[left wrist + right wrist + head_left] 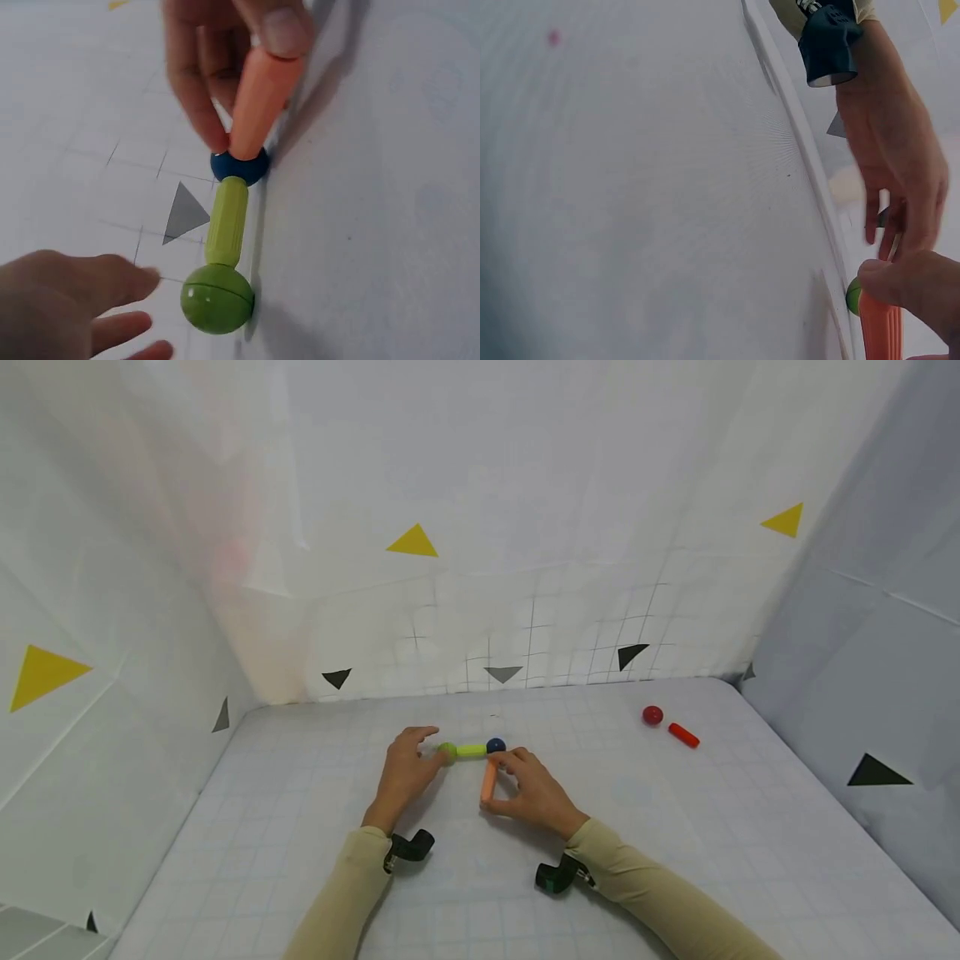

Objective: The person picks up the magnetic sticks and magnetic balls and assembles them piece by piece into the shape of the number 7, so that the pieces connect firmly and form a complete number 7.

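Observation:
My right hand (536,793) pinches an orange ribbed rod (262,109) between thumb and fingers. One end of that rod meets a dark blue ball (224,168). From the blue ball a yellow-green rod (227,221) leads to a green ball (217,300), forming one line on the table. My left hand (402,770) is beside the green ball with its fingers loosely extended, and in the left wrist view a gap shows between them. In the right wrist view the thumb lies over the end of the orange rod, while the green ball is mostly hidden behind it.
A red ball (652,715) and a red rod (683,735) lie at the back right of the white table (600,893). White sheets with yellow, grey and black triangles enclose the back and sides. Each wrist wears a dark camera (412,846).

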Demonstrator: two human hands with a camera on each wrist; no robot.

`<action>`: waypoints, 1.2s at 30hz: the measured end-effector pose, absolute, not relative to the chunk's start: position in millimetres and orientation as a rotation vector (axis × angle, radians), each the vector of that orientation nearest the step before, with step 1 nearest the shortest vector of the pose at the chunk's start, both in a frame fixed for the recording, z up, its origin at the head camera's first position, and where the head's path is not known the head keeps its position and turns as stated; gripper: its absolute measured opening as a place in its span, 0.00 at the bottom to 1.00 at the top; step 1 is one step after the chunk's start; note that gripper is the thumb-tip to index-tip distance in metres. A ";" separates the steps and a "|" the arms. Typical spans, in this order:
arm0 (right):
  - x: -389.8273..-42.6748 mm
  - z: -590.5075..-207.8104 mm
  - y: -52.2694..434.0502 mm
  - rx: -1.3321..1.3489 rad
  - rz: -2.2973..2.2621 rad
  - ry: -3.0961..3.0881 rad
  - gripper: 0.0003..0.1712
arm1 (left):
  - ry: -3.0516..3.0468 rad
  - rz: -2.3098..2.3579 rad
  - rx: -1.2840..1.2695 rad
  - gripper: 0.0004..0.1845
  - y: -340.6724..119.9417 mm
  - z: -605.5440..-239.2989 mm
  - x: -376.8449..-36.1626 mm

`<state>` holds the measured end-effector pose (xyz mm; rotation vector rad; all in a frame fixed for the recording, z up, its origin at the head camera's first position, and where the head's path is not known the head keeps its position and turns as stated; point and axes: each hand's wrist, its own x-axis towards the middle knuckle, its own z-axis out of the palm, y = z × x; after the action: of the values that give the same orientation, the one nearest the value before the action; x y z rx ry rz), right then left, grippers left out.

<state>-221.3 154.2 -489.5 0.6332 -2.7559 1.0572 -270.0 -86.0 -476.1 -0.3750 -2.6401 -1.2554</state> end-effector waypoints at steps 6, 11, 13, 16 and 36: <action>-221.2 -489.5 155.7 0.660 1.072 -2.739 0.41 | -2.692 -1.182 -0.518 0.11 -66.2 -458.1 -256.3; -220.7 -487.5 157.2 0.691 1.084 -2.711 0.40 | -2.886 -1.461 -0.451 0.13 -52.9 -455.8 -250.4; -220.8 -488.3 157.3 0.705 1.080 -2.705 0.40 | -2.889 -1.655 -0.398 0.14 -50.6 -459.8 -250.1; -221.2 -490.5 157.4 0.717 1.074 -2.701 0.40 | -2.842 -1.916 -0.332 0.16 -48.0 -466.1 -249.6; -221.9 -478.3 171.0 0.680 1.108 -2.771 0.45 | -2.666 -2.332 -0.217 0.18 -46.1 -472.7 -242.9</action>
<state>-221.9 171.0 -478.3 0.6805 -2.7713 1.1084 -242.9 -46.1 -472.7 -0.2168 -2.6660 -2.3316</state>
